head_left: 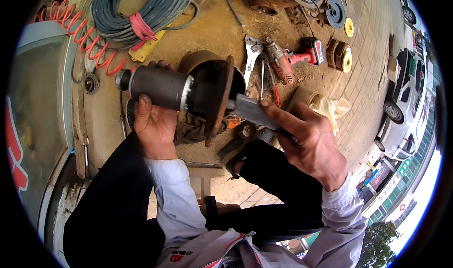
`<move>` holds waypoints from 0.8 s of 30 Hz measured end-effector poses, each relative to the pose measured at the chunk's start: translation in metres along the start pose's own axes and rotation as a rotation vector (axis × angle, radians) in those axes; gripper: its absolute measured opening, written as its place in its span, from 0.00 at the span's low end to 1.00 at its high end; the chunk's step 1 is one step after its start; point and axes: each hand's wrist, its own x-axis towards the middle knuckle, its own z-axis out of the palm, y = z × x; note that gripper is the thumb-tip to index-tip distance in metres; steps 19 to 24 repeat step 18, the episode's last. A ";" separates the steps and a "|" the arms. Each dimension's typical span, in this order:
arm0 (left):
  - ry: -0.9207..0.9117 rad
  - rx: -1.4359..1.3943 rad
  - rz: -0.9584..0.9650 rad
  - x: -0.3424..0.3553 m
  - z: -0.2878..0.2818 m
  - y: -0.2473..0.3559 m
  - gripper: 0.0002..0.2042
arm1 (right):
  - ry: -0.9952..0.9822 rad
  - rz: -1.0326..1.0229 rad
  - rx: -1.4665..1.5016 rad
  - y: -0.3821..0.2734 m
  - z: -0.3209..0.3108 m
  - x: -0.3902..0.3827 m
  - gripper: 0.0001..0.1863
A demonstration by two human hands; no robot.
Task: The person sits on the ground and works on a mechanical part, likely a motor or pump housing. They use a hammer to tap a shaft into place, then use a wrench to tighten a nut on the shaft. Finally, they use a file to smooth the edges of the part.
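Observation:
My left hand (158,128) is wrapped around a dark cylindrical motor rotor (159,87) from below, thumb on its near side. A bearing (123,79) sits on the rotor's left end, and a pale ring borders its right end. Right of the rotor body stands a rusty round flange (222,102), with the shaft protruding past it. My right hand (309,140) grips a flat grey metal strip (255,111), the forefinger stretched along it. The strip's left end lies against the shaft tip; whether it is pressed there, I cannot tell.
On the dirty ground beyond lie a coiled dark hose (113,17), a red coiled air line (75,25), an adjustable wrench (251,55), a red cordless impact wrench (283,62) and a copper-wound stator (336,55). A glass-fronted cabinet (42,88) stands left; parked cars (406,98) are far right.

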 end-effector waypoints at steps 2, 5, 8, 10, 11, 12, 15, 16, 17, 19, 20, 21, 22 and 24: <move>-0.001 -0.026 0.013 0.003 0.005 -0.003 0.36 | 0.047 0.007 0.016 0.004 0.002 -0.002 0.31; 0.048 -0.060 0.005 0.000 0.004 -0.003 0.35 | 0.044 -0.056 -0.012 -0.012 0.003 0.016 0.31; 0.017 -0.016 -0.005 -0.001 0.005 -0.002 0.34 | 0.041 -0.018 -0.039 -0.001 0.000 -0.002 0.34; 0.140 0.103 0.009 -0.001 0.010 0.000 0.31 | 0.079 -0.019 -0.047 0.007 0.004 -0.005 0.34; 0.202 0.161 -0.003 -0.004 0.014 -0.002 0.30 | 0.079 -0.035 -0.061 0.003 0.006 -0.003 0.34; 0.255 0.219 -0.008 -0.004 0.018 0.000 0.29 | 0.088 -0.056 -0.076 -0.004 0.010 0.005 0.33; 0.419 0.395 0.005 0.002 0.028 0.011 0.26 | 0.094 -0.079 -0.149 0.000 0.012 0.004 0.33; 0.473 0.445 0.050 0.002 0.037 0.008 0.25 | 0.098 -0.066 -0.168 0.006 0.011 -0.005 0.34; 0.435 0.404 0.046 0.001 0.040 0.005 0.25 | 0.094 -0.051 -0.184 0.010 0.012 -0.012 0.35; 0.397 0.364 0.043 0.000 0.040 0.005 0.25 | 0.103 -0.061 -0.146 0.010 0.012 -0.012 0.35; 0.397 0.364 0.043 0.000 0.040 0.005 0.25 | 0.103 -0.061 -0.146 0.010 0.012 -0.012 0.35; 0.397 0.364 0.043 0.000 0.040 0.005 0.25 | 0.103 -0.061 -0.146 0.010 0.012 -0.012 0.35; 0.397 0.364 0.043 0.000 0.040 0.005 0.25 | 0.103 -0.061 -0.146 0.010 0.012 -0.012 0.35; 0.397 0.364 0.043 0.000 0.040 0.005 0.25 | 0.103 -0.061 -0.146 0.010 0.012 -0.012 0.35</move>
